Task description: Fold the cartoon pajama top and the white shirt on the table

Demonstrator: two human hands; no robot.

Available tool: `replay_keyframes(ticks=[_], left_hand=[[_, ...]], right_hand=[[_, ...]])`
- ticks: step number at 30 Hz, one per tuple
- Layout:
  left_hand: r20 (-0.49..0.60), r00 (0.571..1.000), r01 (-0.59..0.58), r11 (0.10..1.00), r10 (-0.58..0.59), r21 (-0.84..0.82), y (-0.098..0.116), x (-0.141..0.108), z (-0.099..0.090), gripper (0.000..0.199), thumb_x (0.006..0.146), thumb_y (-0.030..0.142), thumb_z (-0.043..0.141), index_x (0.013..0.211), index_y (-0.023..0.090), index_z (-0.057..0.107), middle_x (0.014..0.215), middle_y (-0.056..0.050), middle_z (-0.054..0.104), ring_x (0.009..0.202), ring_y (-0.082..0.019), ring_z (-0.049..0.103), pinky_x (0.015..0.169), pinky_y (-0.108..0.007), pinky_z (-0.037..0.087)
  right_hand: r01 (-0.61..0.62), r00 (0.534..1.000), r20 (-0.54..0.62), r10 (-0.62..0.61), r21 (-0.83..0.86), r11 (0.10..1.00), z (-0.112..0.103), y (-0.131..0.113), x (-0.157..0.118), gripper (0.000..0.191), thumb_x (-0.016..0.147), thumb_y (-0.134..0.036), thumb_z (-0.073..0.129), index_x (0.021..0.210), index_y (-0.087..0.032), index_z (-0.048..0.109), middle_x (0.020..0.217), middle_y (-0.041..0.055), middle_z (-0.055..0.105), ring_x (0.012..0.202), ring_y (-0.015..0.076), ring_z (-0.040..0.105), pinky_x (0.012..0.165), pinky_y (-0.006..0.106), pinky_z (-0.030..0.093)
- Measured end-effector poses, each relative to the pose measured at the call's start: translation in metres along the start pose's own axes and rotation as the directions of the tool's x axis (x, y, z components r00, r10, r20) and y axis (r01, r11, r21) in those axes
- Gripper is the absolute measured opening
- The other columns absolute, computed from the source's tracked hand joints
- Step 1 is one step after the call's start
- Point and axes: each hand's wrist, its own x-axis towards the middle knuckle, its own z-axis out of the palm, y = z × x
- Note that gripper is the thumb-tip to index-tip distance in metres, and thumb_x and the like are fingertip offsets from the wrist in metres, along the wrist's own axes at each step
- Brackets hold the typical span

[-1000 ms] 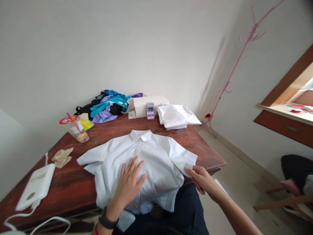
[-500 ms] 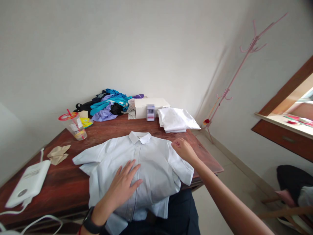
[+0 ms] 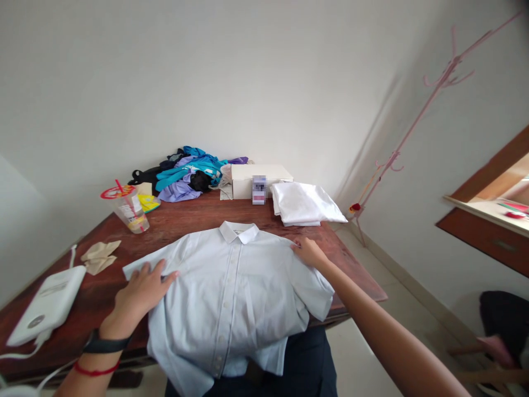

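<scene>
A pale blue-grey short-sleeved shirt lies front side up on the dark red wooden table, its collar toward the wall and its hem hanging over the near edge. My left hand rests with fingers spread on the sleeve at the left. At the shoulder on the right, my right hand pinches the shirt's edge between closed fingers. Small buttons run down the middle of the shirt.
Behind the shirt are a clothes pile, a white box, a small blurred package and folded white cloth. A plastic cup, crumpled tissue and power bank stand left; a pink rack stands right.
My left hand has moved left from the shirt's middle to the left sleeve. My right hand has closed on the shoulder edge. The view has shifted slightly, and the shirt front looks smoother.
</scene>
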Motion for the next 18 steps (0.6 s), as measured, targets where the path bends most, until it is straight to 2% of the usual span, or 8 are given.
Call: replay_keyframes(ticks=[3,5,8,11,13,14,16,18], left_hand=[[0.046,0.998,0.051,0.998,-0.051,-0.019,-0.003,0.004,-0.012,0.093,0.089,0.078,0.033,0.159,0.016,0.039,0.160,-0.027,0.036,0.143,-0.052,0.040,0.105,-0.066,0.040],[0.011,0.996,0.092,0.995,-0.092,-0.048,-0.006,0.005,-0.022,0.094,0.090,0.079,0.033,0.159,0.015,0.038,0.159,-0.029,0.036,0.138,-0.052,0.046,0.102,-0.065,0.043],[-0.105,0.985,0.127,0.988,-0.136,-0.092,-0.018,0.000,-0.030,0.085,0.093,0.075,0.033,0.147,0.012,0.049,0.142,-0.029,0.056,0.123,-0.049,0.060,0.093,-0.060,0.050],[-0.098,0.988,0.108,0.986,-0.121,-0.127,-0.036,-0.013,-0.026,0.068,0.094,0.072,0.035,0.114,0.014,0.066,0.110,-0.020,0.074,0.109,-0.042,0.068,0.088,-0.051,0.054],[-0.046,0.991,0.119,0.981,-0.127,-0.155,-0.042,-0.025,-0.019,0.063,0.094,0.072,0.035,0.095,0.019,0.068,0.097,-0.016,0.076,0.101,-0.041,0.071,0.085,-0.049,0.054],[-0.036,0.990,0.132,0.976,-0.140,-0.171,-0.043,-0.030,-0.015,0.063,0.093,0.074,0.034,0.093,0.020,0.068,0.095,-0.015,0.076,0.098,-0.042,0.072,0.084,-0.049,0.055],[-0.061,0.985,0.146,0.968,-0.161,-0.206,-0.041,-0.039,-0.010,0.067,0.093,0.075,0.033,0.102,0.020,0.069,0.100,-0.017,0.077,0.099,-0.044,0.072,0.084,-0.051,0.054],[-0.098,0.982,0.132,0.959,-0.160,-0.249,-0.035,-0.042,-0.008,0.071,0.093,0.075,0.034,0.118,0.018,0.067,0.107,-0.019,0.076,0.103,-0.045,0.071,0.086,-0.053,0.054]], right_hand=[[-0.036,0.999,-0.020,0.035,-0.053,0.998,0.000,0.001,-0.003,0.025,0.099,-0.037,0.053,0.105,-0.021,0.072,0.105,0.0131,0.076,0.099,0.0295,0.069,0.075,0.031,0.042],[-0.039,0.999,-0.030,0.036,-0.076,0.996,-0.002,0.000,-0.004,0.028,0.101,-0.038,0.049,0.106,-0.022,0.071,0.106,0.0135,0.075,0.100,0.0302,0.069,0.076,0.032,0.043],[-0.037,0.998,-0.062,0.030,-0.114,0.993,-0.006,-0.001,-0.007,0.029,0.104,-0.037,0.045,0.109,-0.021,0.069,0.105,0.0127,0.074,0.101,0.0292,0.069,0.079,0.034,0.044],[-0.020,0.985,-0.173,-0.014,-0.192,0.981,-0.005,-0.006,-0.019,0.029,0.103,-0.035,0.047,0.117,-0.019,0.066,0.115,0.0156,0.070,0.107,0.0313,0.065,0.085,0.037,0.047],[0.032,0.965,-0.248,-0.087,-0.218,0.976,0.000,-0.012,-0.034,0.033,0.102,-0.037,0.050,0.124,-0.017,0.064,0.126,0.0180,0.065,0.116,0.0337,0.061,0.092,0.042,0.047],[0.085,0.955,-0.261,-0.140,-0.211,0.974,0.005,-0.015,-0.043,0.037,0.102,-0.038,0.050,0.129,-0.017,0.063,0.131,0.0185,0.062,0.121,0.0341,0.058,0.097,0.044,0.046],[0.231,0.940,-0.215,-0.264,-0.167,0.958,0.016,-0.020,-0.060,0.044,0.102,-0.042,0.049,0.137,-0.018,0.060,0.144,0.0181,0.055,0.132,0.0336,0.052,0.108,0.046,0.042],[0.338,0.931,-0.104,-0.350,-0.120,0.934,0.029,-0.023,-0.074,0.053,0.102,-0.047,0.047,0.147,-0.018,0.054,0.158,0.0163,0.044,0.146,0.0338,0.040,0.117,0.048,0.034]])
